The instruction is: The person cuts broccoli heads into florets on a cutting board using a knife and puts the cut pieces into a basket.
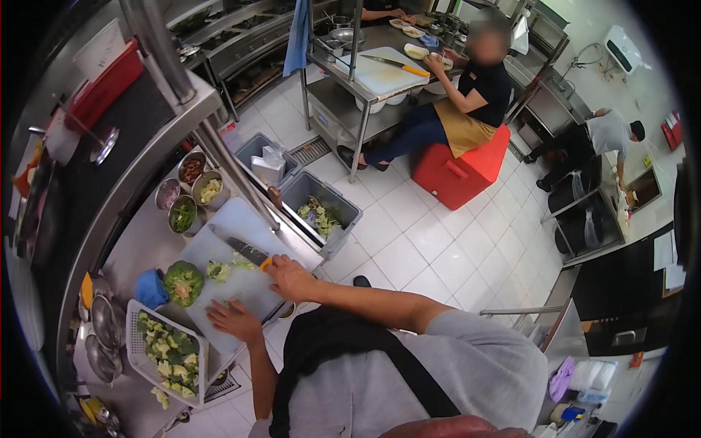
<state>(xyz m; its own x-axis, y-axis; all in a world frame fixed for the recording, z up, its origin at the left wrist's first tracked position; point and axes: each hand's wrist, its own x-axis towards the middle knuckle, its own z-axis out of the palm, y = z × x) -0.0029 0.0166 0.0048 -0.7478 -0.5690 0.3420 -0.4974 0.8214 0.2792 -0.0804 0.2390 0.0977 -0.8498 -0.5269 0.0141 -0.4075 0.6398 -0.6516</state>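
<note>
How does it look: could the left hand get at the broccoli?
Probably yes: the left hand is open on the board, near the broccoli, with nothing visibly blocking it; the right hand holds the knife.

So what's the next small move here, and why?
I'd likely slide the left hand over to the broccoli head to steady it: that hand lies spread on the cutting board, seemingly empty, the right hand has the knife by its handle, and the head sits unheld at the board's edge.
</note>
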